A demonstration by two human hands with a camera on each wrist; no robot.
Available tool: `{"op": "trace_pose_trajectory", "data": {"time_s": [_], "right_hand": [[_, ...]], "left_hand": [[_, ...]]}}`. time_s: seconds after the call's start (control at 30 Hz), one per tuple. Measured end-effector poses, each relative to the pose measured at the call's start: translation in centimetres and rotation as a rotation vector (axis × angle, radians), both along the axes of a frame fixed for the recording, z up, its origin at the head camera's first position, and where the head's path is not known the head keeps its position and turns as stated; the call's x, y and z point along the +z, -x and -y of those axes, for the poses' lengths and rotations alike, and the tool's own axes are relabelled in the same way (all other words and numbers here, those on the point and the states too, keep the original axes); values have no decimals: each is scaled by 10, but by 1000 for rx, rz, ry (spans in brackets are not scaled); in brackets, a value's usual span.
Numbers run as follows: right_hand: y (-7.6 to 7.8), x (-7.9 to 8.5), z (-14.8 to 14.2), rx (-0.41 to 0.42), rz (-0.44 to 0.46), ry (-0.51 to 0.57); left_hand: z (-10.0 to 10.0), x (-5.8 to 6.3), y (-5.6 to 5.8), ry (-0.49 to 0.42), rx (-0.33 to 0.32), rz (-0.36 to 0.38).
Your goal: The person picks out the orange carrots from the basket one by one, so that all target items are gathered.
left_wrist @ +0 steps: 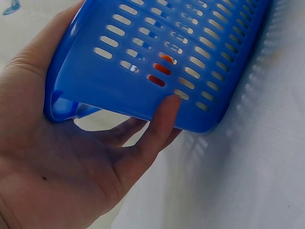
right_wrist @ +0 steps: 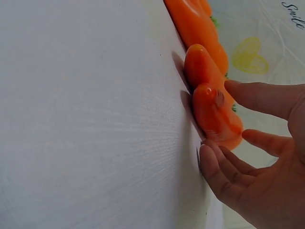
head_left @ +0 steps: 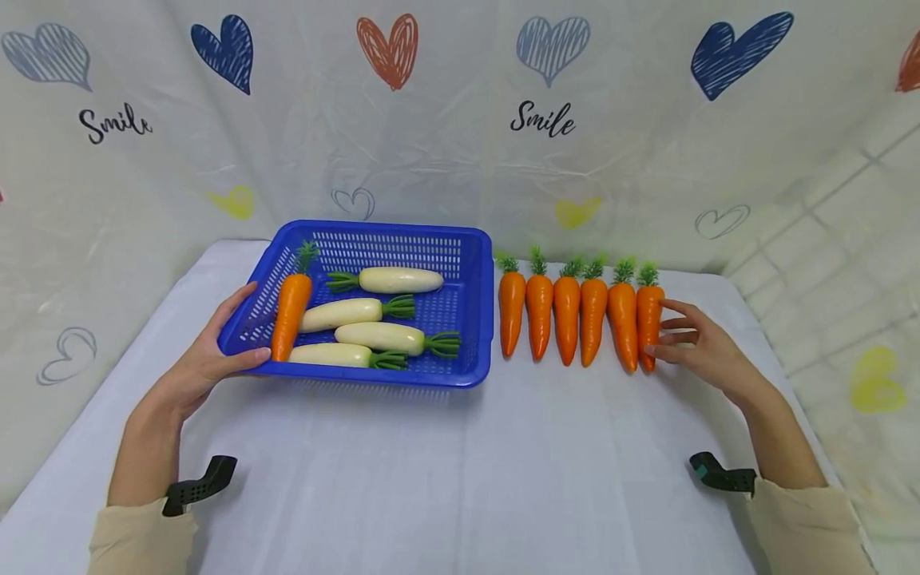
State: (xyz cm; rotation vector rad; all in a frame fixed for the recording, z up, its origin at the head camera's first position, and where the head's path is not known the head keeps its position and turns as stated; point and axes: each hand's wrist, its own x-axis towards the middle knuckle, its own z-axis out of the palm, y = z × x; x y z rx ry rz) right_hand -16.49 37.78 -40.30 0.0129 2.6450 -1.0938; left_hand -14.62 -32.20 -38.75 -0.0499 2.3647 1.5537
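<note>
My left hand grips the left end of a blue plastic basket, with fingers and thumb around its wall; the left wrist view shows this grip on the slotted side. Inside lie several white radishes with green tops and one orange carrot along the left end. To the right of the basket, several carrots stand in a row, tops to the back. At the rightmost carrot, my right hand has its thumb over the lower part and its loosely bent fingers along the right side.
A white cloth covers the table. Behind it hangs a pale curtain printed with hearts and the word Smile. The leftmost carrot of the row lies close beside the basket's right wall. Black wrist devices sit on both forearms.
</note>
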Motion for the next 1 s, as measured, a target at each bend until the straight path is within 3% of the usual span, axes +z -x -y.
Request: {"op": "trace_pose_trajectory", "data": {"time_s": [0.27, 0.47, 0.67, 1.0], "right_hand": [[0, 5, 6, -84, -130, -23], [2, 3, 18, -139, -268, 53], [1, 5, 35, -122, -355, 83], [13, 17, 86, -55, -377, 143]], "left_hand": [[0, -1, 2, 1, 5, 2], [1, -2, 2, -9, 2, 1], [-1, -3, 2, -10, -13, -3], [3, -1, -1, 17, -20, -11]]}}
